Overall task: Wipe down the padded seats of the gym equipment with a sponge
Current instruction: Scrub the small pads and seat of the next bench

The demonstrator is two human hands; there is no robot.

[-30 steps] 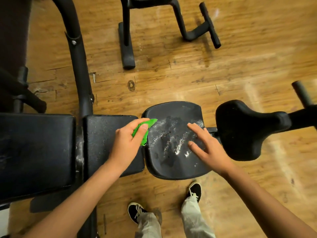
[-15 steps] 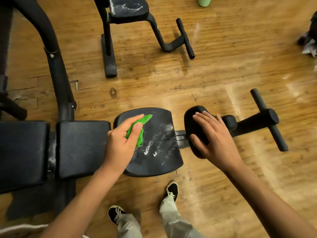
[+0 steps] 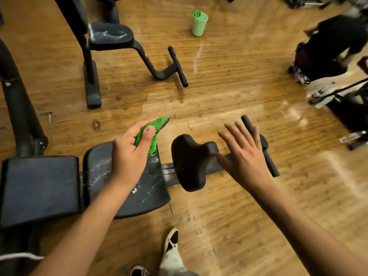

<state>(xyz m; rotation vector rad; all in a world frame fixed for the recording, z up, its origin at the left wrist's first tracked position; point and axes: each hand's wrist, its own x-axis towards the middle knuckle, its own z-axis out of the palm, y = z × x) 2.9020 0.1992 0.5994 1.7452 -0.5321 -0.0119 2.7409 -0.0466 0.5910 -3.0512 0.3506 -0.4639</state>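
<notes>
A worn wooden floor fills the frame, seen from above. Across the lower left we see a black back pad and, just beside it to the right, a seat pad streaked with white residue. Right of that sits a saddle-shaped pad, with a black crossbar beyond it.

The left hand hangs over the far right corner of the seat pad and grips the green sponge. Its fingers curl round the sponge from above while the thumb presses on its middle. The sponge's pointed tip juts past the fingers towards the upper right, and its lower end reaches the pad's corner; we cannot tell whether it touches.

The right hand is spread, fingers straight and wide, holding nothing, over the neck of the saddle-shaped pad and the crossbar.

At upper left stands a second seat, also marked white. A pale green cup stands at top centre, and a shoe shows at bottom centre.
</notes>
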